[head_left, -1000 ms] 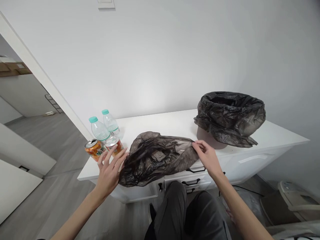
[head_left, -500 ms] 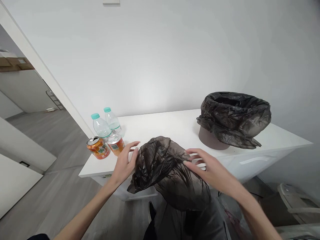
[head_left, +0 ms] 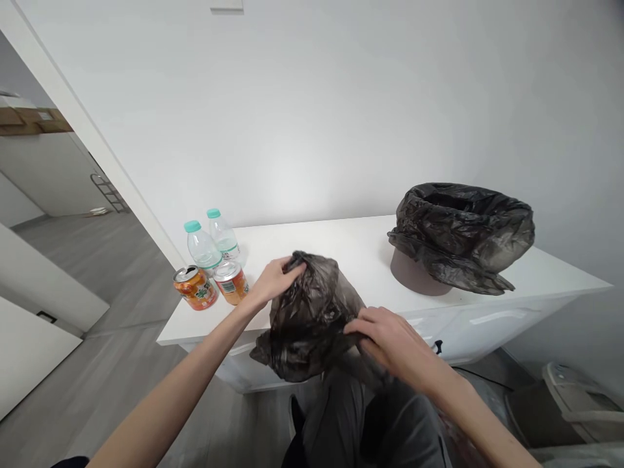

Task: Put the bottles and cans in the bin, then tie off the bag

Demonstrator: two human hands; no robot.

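A loose black plastic bag [head_left: 307, 312] is bunched up at the front edge of the white cabinet top [head_left: 341, 244]. My left hand [head_left: 275, 281] pinches the bag's far upper edge. My right hand [head_left: 387, 338] grips its near edge, fingers curled round the plastic, and the bag hangs between the two hands. Just left of my left hand stand two orange drink cans [head_left: 195, 287] and two clear water bottles [head_left: 202, 246] with teal caps.
A small brown bin lined with a black bag [head_left: 461, 231] stands on the right of the cabinet top. The cabinet has drawers with dark handles [head_left: 437, 346] below. My legs in grey trousers [head_left: 370, 422] are under the bag. An open doorway lies to the left.
The bag was spread wide between my hands; both hands have gathered it into a bunch. My left hand moved up and right onto its top edge, my right hand came nearer and down.
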